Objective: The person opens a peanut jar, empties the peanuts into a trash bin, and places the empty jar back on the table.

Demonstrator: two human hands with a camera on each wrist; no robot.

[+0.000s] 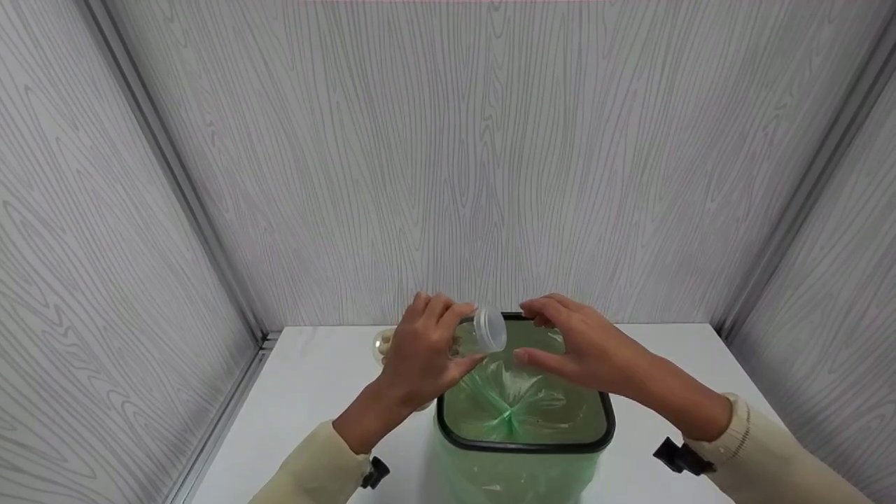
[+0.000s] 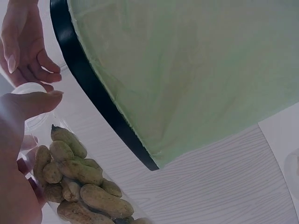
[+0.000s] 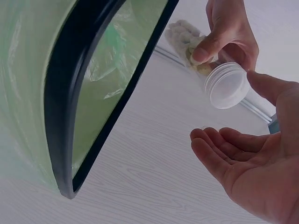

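My left hand grips a clear plastic jar held tilted on its side, its lidded end toward the right. Brown unshelled peanuts fill much of it, as the left wrist view shows. A translucent white screw lid sits on the end, and my left thumb lies near it. Facing that lid, my right hand is apart from the jar, its fingers and thumb spread with nothing between them. Both hands are over a bin with a black rim and a green bag inside.
The bin stands on a white table, near the panel walls with a wood-grain print at the back and sides. The green bag is gathered in a knot inside the bin. A clear rounded container edge shows at the right of the left wrist view.
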